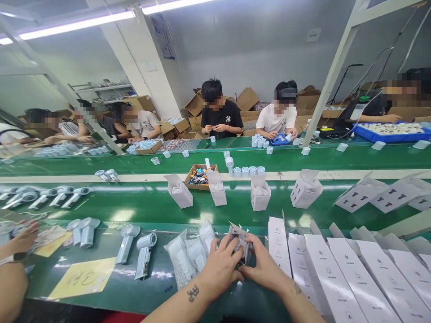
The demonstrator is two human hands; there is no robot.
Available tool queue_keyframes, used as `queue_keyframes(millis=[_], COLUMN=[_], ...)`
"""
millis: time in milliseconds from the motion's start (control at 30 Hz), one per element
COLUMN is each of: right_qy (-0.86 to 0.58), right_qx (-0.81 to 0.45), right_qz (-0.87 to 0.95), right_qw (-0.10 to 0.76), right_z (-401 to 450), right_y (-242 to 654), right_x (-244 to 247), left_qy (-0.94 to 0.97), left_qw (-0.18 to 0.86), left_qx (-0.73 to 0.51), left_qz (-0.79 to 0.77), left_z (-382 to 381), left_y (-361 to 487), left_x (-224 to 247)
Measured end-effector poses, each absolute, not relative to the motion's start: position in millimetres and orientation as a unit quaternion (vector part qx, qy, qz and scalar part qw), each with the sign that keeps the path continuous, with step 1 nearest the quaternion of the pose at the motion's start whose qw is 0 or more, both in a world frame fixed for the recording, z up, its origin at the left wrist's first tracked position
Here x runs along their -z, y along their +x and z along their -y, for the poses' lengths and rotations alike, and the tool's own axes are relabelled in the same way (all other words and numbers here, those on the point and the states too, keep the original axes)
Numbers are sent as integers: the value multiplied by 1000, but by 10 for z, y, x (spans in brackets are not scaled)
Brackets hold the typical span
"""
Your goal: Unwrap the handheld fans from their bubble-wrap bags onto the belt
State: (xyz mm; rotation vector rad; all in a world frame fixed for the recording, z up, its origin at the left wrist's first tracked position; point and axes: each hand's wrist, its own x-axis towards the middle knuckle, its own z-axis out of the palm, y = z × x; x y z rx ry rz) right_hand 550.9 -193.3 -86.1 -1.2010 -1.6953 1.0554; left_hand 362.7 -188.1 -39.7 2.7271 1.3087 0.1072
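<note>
Right at the near edge of the bench [161,291], around its middle, the left hand [220,264] and the right hand [264,264] close round a small open-topped box [247,251], the left with its fingers bent over the opening, the right gripping the side; the contents are mostly hidden. Just left of them lie clear bubble-wrapped packs [183,258] with pale blue things inside. To the right, a slanted row of tall white boxes [340,273] fills the bench's right end, some flaps raised. Left of the packs, two pale blue handheld devices [144,255] lie near a yellow sheet [84,278] with handwriting, by the near edge. Toward the left end are more such devices [88,231], side by side, and another person's hand [27,237] on a cloth, below it a watch [18,256]. Beyond the bench's far edge runs a green belt [141,202]. Open white cartons [260,197] stand spaced along it, with printed ones leaning at the right and a line of handheld devices [47,197] at the left. Past them, by the pale divider, sit a brown tray [191,181] of small coloured parts and a short row of pale blue cups [249,170]. Farther still, a second green strip [215,157] carries scattered cups, a blue tray [390,132] of pale pieces stands at the right, and several seated people [222,116] work with their hands before stacked brown cartons [247,98].
</note>
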Motion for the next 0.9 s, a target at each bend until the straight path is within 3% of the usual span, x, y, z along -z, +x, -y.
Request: queue_keyframes(millis=[67, 133, 233, 333, 433, 533, 600, 733, 900], right_qy=[-512, -622, -775, -821, -821, -807, -777, -675, -698], right_qx=[-389, -277, -160, -173, -192, -180, -168, -206, -263], right_qz=[659, 630, 575, 535, 533, 556, 593, 652, 589], right_qw=[390, 373, 210, 95, 80, 85, 132, 278, 312], right_z=[1786, 1549, 1160, 901, 814, 862, 968, 1330, 1822], right_y=[5687, 5866, 6012, 6010, 5996, 6005, 5986, 5812, 5406], right_x=[771, 765, 928, 1144, 1225, 1152, 1073, 1008, 1122], left_qy=[910, 920, 932, 925, 865, 790, 761, 749, 754], left_qw=[52, 51, 65, 71, 68, 45, 8, -34, -23], left_qx=[-8, 8, 11, -30, -103, -142, -107, -38, -25], left_qz=[-412, -388, -357, -373, -487, -595, -640, -660, -656], left_z=[1858, 1813, 1747, 1696, 1610, 1379, 1125, 499, -80], left_y=[3688, 3774, 3769, 3405, 2658, 1722, 1154, 418, -43], left_x=[448, 503, 449, 138, -295, -550, -527, -161, 233])
